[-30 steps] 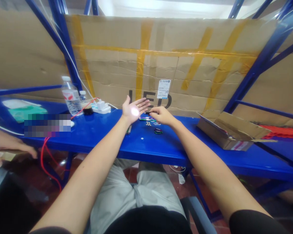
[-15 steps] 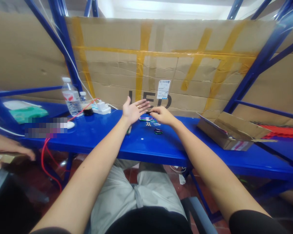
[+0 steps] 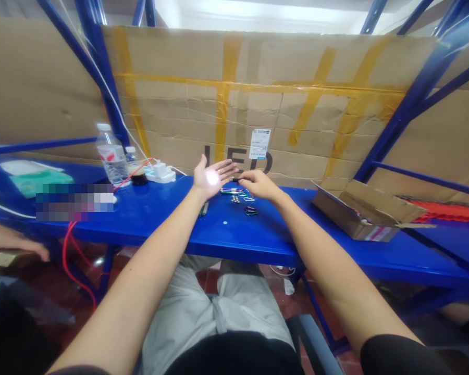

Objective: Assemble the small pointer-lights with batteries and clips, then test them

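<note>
Palm up and fingers stretched out, my left hand [image 3: 209, 179] hovers over the far part of the blue table with a bright spot of light on its palm. My right hand [image 3: 260, 185] pinches a small dark flashlight [image 3: 236, 180], its front end turned toward that palm. Beneath and between the hands lie several slim metallic tubes [image 3: 231, 191] and several small silvery button-like pieces [image 3: 235, 199]. A silvery carabiner [image 3: 249, 199] rests below my right hand, and dark and green carabiners [image 3: 251, 211] lie nearer me. Slim sticks [image 3: 204, 209] lie beside my left wrist.
An open cardboard box [image 3: 369, 213] stands at the right of the blue table [image 3: 234, 237]. At the left are a water bottle [image 3: 111, 159], a small bottle of dark liquid [image 3: 135, 169] and a white power strip [image 3: 160, 173]. Another person's hand [image 3: 13, 242] is at far left.
A bright spot of light has appeared on my left palm. Both hands keep nearly the same pose, and the view has shifted slightly.
</note>
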Action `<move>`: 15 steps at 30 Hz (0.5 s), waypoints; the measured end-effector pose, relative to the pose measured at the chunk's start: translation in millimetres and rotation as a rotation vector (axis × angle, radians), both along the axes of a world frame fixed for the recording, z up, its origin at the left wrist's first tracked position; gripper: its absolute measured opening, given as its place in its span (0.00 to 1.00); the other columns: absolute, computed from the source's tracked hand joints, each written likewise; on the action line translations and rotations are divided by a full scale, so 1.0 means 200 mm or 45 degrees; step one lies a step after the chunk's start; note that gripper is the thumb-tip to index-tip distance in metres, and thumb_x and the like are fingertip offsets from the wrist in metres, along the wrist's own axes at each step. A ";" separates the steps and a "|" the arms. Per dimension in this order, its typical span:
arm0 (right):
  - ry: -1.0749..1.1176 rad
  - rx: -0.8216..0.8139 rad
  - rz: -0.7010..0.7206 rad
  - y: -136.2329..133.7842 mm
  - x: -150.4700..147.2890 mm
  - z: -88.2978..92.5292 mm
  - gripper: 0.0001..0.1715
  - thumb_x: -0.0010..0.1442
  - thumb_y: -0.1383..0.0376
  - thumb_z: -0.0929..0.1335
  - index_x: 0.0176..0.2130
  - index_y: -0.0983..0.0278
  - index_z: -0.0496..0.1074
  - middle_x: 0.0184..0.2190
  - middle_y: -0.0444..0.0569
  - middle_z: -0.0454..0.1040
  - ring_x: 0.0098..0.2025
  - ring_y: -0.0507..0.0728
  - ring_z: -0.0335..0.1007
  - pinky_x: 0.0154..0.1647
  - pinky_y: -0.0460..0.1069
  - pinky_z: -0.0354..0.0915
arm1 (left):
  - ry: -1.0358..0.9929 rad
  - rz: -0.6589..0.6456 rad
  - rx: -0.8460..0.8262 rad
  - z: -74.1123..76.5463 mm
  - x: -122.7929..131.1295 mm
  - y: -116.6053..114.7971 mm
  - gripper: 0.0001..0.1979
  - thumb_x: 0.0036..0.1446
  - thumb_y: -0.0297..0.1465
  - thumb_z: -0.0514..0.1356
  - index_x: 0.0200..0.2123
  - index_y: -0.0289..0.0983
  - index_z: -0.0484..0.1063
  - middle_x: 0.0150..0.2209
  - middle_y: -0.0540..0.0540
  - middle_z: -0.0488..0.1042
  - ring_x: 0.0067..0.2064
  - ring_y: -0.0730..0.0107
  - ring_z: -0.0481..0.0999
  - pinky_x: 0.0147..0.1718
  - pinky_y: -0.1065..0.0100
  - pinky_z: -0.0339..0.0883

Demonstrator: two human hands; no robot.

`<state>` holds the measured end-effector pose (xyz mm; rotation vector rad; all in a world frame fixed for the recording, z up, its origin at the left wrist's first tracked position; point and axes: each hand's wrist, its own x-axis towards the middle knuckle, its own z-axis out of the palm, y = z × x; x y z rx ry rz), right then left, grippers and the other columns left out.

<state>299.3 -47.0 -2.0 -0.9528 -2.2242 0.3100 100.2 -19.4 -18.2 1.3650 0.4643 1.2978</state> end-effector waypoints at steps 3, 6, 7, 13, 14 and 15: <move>0.004 0.003 0.019 0.00 0.00 0.00 0.14 0.58 0.64 0.63 0.32 0.68 0.76 0.18 0.42 0.66 0.24 0.52 0.59 0.29 0.49 0.54 | -0.009 0.027 -0.056 0.01 0.00 -0.01 0.42 0.58 0.61 0.43 0.53 0.34 0.76 0.56 0.34 0.76 0.61 0.44 0.71 0.58 0.47 0.66; -0.009 -0.002 0.019 0.00 0.00 0.00 0.15 0.58 0.63 0.63 0.32 0.68 0.76 0.18 0.42 0.65 0.24 0.52 0.59 0.29 0.49 0.53 | 0.023 0.038 -0.069 0.02 -0.01 -0.03 0.42 0.59 0.61 0.42 0.54 0.35 0.75 0.58 0.35 0.74 0.62 0.45 0.70 0.58 0.48 0.66; -0.010 -0.006 0.022 0.01 0.00 -0.01 0.15 0.58 0.63 0.63 0.32 0.68 0.76 0.18 0.42 0.66 0.24 0.52 0.59 0.29 0.49 0.53 | 0.024 0.034 -0.058 0.02 -0.01 -0.03 0.41 0.59 0.60 0.43 0.54 0.35 0.75 0.58 0.35 0.74 0.62 0.45 0.70 0.57 0.48 0.66; -0.007 -0.036 0.051 0.01 -0.01 -0.01 0.15 0.58 0.63 0.63 0.32 0.68 0.76 0.19 0.43 0.67 0.25 0.52 0.59 0.29 0.48 0.54 | -0.079 -0.003 -0.055 0.01 -0.03 -0.04 0.38 0.60 0.58 0.46 0.54 0.34 0.75 0.57 0.34 0.75 0.62 0.44 0.71 0.56 0.46 0.66; -0.005 -0.037 0.050 0.01 -0.02 -0.02 0.15 0.58 0.63 0.63 0.33 0.68 0.76 0.19 0.43 0.67 0.25 0.52 0.58 0.29 0.48 0.54 | -0.103 -0.024 -0.083 0.01 -0.03 -0.05 0.39 0.60 0.58 0.45 0.54 0.34 0.75 0.57 0.33 0.75 0.61 0.44 0.71 0.56 0.47 0.66; -0.004 -0.037 0.050 0.01 -0.02 -0.02 0.16 0.58 0.63 0.63 0.33 0.69 0.77 0.19 0.43 0.67 0.25 0.51 0.58 0.29 0.48 0.53 | -0.127 -0.041 -0.116 0.01 -0.03 -0.04 0.39 0.60 0.58 0.44 0.54 0.34 0.75 0.57 0.33 0.75 0.61 0.44 0.71 0.56 0.47 0.67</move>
